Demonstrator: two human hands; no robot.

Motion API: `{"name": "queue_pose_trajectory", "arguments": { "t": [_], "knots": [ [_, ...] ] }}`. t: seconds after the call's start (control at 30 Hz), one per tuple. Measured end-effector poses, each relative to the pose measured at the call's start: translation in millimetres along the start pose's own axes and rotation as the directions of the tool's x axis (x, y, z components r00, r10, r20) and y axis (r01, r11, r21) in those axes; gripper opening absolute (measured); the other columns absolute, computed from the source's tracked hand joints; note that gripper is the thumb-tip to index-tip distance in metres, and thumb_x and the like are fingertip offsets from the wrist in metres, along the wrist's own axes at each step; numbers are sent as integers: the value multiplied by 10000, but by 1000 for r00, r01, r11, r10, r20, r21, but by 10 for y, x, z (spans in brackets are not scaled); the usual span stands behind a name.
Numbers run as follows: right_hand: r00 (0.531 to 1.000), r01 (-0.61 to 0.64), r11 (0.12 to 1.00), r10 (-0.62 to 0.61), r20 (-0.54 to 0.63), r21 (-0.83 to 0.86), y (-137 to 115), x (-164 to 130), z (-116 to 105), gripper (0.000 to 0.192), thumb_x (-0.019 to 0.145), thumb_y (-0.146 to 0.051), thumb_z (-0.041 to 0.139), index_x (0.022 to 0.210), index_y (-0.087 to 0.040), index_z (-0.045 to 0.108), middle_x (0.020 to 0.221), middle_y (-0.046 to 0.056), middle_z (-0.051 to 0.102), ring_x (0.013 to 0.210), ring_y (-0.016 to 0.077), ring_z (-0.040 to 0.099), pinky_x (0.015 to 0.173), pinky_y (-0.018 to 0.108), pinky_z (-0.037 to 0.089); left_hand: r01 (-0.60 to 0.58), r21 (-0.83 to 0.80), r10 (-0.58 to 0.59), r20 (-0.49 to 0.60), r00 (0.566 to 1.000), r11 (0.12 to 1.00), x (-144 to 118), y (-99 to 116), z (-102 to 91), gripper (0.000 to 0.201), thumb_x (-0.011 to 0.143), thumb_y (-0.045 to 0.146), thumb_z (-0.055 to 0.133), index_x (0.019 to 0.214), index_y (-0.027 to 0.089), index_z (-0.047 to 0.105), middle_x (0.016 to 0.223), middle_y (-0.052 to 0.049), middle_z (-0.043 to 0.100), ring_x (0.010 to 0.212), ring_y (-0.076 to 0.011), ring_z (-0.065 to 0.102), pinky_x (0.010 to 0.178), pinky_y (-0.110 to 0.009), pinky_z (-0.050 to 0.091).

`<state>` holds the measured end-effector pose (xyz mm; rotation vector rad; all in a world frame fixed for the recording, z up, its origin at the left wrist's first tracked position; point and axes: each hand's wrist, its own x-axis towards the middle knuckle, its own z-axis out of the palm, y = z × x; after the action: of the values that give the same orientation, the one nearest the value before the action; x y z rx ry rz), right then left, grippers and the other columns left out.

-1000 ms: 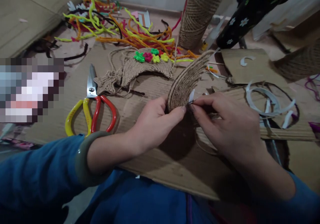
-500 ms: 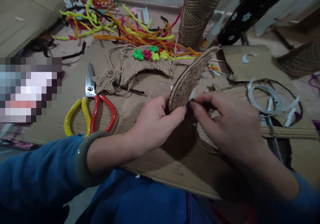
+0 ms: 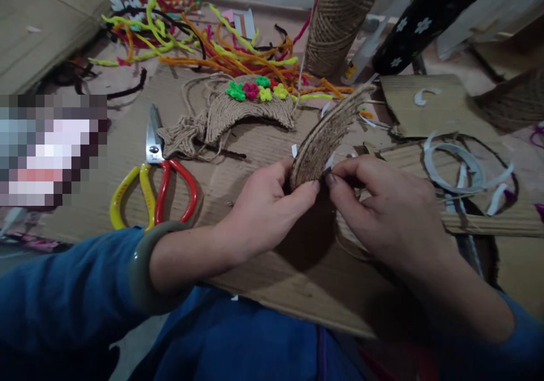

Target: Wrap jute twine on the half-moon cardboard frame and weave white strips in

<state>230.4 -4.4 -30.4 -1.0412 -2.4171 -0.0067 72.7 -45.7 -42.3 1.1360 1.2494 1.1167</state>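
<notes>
The brown, curved piece of coarse twine [image 3: 325,134] is narrow at its upper tip, with many close rows along its bend. It stands tilted above the flat brown cardboard sheet [image 3: 272,279], with its lower end clamped between the left hand's [image 3: 263,208] thumb and fingers. The right hand [image 3: 389,208] has thumb and forefinger together beside this end; what they pinch, I cannot tell. Farther back lies a twine crescent with bright small flowers [image 3: 250,111].

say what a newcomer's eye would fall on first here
Likely the bright tangle of fuzzy strands along the back, then the colourful flowers on the twine crescent. Scissors with red and yellow handles lie at left. Centrally, the hands meet at a curved twine piece.
</notes>
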Motion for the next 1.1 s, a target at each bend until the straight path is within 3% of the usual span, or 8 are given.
{"name": "queue_pose_trajectory", "arguments": {
  "t": [0.27,0.47,0.8,1.1],
  "knots": [
    [1000,-20,1000,20,-12,10,26,12,-27,129,830,-192,535,707,-228,550,595,-7,605,523,151,557,489,289,366,16,-24,-16,-4,1000,1000,1,27,7,85,784,188,583,842,154,634,816,-11,673,782,-153,594,724,-254,468],
    [999,-6,1000,6,-39,13,47,-23,-63,50,855,-231,568,810,-231,590,659,-4,658,602,171,616,516,297,391,64,-101,-66,-13,998,993,6,50,18,58,771,190,588,808,154,615,777,-12,660,768,-160,598,721,-272,477],
    [1000,-16,1000,16,-15,9,44,-28,2,104,857,-259,565,848,-201,651,703,41,683,663,209,646,586,331,438,18,13,-17,-38,999,1000,-7,16,4,64,792,217,579,814,169,613,764,-8,651,779,-174,597,714,-277,469],
    [1000,-11,1000,11,-21,21,23,-29,-4,95,853,-244,571,825,-225,660,665,16,689,611,200,648,532,314,422,23,99,-19,-47,999,995,-25,-5,18,68,790,237,568,756,181,586,722,-1,620,726,-168,569,676,-283,456]
  ]
}}
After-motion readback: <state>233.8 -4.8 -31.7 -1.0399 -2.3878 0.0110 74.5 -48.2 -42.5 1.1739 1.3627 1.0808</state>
